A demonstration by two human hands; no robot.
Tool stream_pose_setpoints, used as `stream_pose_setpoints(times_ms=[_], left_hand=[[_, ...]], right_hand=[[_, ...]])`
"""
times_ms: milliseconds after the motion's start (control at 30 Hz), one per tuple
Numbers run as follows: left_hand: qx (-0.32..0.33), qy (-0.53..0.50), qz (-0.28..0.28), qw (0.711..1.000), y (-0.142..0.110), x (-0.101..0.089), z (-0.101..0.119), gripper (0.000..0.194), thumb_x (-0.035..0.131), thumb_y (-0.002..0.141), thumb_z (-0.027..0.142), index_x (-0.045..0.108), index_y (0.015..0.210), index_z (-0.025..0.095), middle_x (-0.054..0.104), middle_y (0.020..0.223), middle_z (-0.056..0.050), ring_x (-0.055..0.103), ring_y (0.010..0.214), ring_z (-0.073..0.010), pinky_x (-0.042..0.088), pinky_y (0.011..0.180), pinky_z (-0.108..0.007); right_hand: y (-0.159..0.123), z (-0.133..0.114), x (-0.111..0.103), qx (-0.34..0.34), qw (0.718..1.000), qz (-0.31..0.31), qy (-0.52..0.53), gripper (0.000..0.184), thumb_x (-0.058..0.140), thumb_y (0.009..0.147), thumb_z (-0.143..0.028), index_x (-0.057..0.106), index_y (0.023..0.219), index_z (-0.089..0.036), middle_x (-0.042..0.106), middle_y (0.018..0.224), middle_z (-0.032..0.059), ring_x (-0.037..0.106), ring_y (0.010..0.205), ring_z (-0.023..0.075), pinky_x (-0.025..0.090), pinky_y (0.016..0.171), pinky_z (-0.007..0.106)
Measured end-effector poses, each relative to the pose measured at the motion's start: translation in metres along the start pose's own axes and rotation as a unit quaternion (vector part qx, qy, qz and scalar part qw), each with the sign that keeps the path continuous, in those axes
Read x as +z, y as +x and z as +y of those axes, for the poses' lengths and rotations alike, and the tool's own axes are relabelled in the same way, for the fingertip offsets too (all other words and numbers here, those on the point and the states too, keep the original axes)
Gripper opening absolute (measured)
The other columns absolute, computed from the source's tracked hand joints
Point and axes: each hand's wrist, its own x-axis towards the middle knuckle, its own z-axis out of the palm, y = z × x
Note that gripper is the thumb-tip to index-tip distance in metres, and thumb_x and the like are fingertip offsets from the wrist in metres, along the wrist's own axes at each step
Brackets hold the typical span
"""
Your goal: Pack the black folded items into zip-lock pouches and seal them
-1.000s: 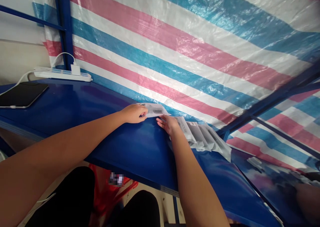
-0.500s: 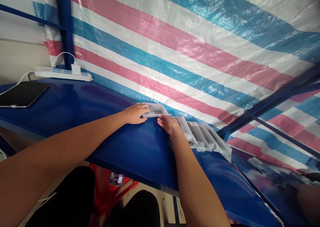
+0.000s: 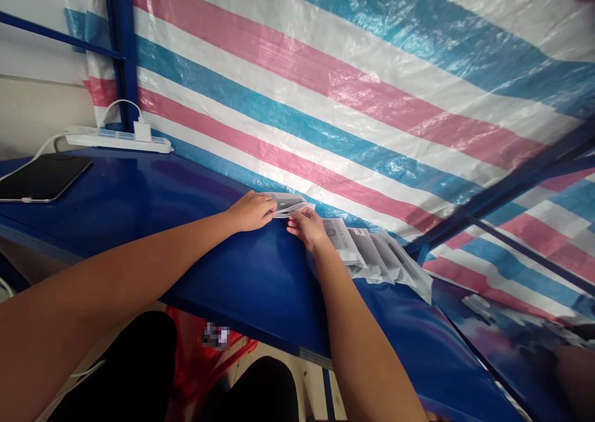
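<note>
A flat white-and-grey plastic packet (image 3: 289,200) lies at the far edge of the blue table, against the striped sheet. My left hand (image 3: 253,211) is closed over its left end, fingers curled on the near edge. With thumb and fingers pinched together, my right hand (image 3: 307,225) holds the packet's near right edge, where a pale edge lifts and curves. The fingers hide part of both ends. Just right of my right hand, several similar packets (image 3: 367,248) lie overlapping in a slanted row, the nearest one with printed lettering.
A white power strip (image 3: 118,140) with a plugged-in charger and a black tablet (image 3: 44,177) sit on the table (image 3: 260,279) at the left. Blue metal posts (image 3: 124,56) frame the striped sheet (image 3: 297,100). Below the front edge is a red stool (image 3: 190,354).
My right hand has shifted slightly left and up along the packet, lifting its near edge. The barcode patch seen before no longer shows; a grey face does. My left hand stays nearly in place.
</note>
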Motion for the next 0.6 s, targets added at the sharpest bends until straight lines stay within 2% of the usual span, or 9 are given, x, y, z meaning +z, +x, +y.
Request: stream_pose_setpoints(times_ms=[167, 333, 467, 533, 600], left_hand=[[-0.004, 0.015, 0.010, 1.000, 0.000, -0.002, 0.000, 0.018, 0.049, 0.096, 0.022, 0.064, 0.086, 0.021, 0.072, 0.099, -0.005, 0.066, 0.093, -0.0212, 0.039, 0.079, -0.036], [-0.030, 0.036, 0.014, 0.999, 0.002, -0.006, 0.004, 0.016, 0.048, 0.092, 0.016, 0.064, 0.093, 0.020, 0.072, 0.095, -0.007, 0.067, 0.090, -0.0239, 0.041, 0.081, -0.039], [-0.046, 0.045, 0.025, 0.998, 0.006, -0.015, 0.005, 0.021, 0.048, 0.086, 0.011, 0.063, 0.097, 0.020, 0.072, 0.087, -0.006, 0.067, 0.085, -0.0243, 0.042, 0.083, -0.040], [-0.061, 0.041, 0.040, 0.996, 0.006, -0.020, 0.007, 0.019, 0.048, 0.085, 0.011, 0.062, 0.094, 0.021, 0.070, 0.081, -0.005, 0.066, 0.079, -0.0234, 0.043, 0.081, -0.039], [-0.075, 0.021, 0.047, 0.996, 0.006, -0.024, 0.012, 0.016, 0.050, 0.084, 0.013, 0.061, 0.090, 0.021, 0.067, 0.075, -0.003, 0.065, 0.073, -0.0225, 0.044, 0.078, -0.038]], right_hand=[[-0.004, -0.001, 0.000, -0.030, 0.998, -0.040, -0.026, 0.024, 0.074, 0.074, -0.015, 0.051, 0.077, -0.021, 0.064, 0.069, -0.0036, 0.063, 0.058, 0.0101, 0.060, 0.052, 0.021], [-0.005, -0.001, 0.002, -0.045, 0.996, -0.063, -0.051, 0.018, 0.072, 0.078, -0.016, 0.054, 0.078, -0.021, 0.068, 0.072, -0.0012, 0.065, 0.057, 0.0107, 0.059, 0.051, 0.021], [-0.001, 0.003, 0.003, -0.023, 0.995, -0.003, -0.098, 0.018, 0.071, 0.080, -0.012, 0.055, 0.075, -0.020, 0.069, 0.069, 0.0016, 0.064, 0.053, 0.0129, 0.058, 0.046, 0.024], [0.001, 0.003, 0.001, -0.013, 0.989, 0.030, -0.141, 0.020, 0.072, 0.082, -0.016, 0.055, 0.072, -0.021, 0.069, 0.065, 0.0030, 0.064, 0.050, 0.0148, 0.057, 0.045, 0.025], [0.001, 0.000, -0.002, -0.030, 0.973, 0.068, -0.218, 0.025, 0.074, 0.082, -0.025, 0.056, 0.065, -0.022, 0.067, 0.056, 0.0033, 0.064, 0.049, 0.0175, 0.056, 0.046, 0.027]])
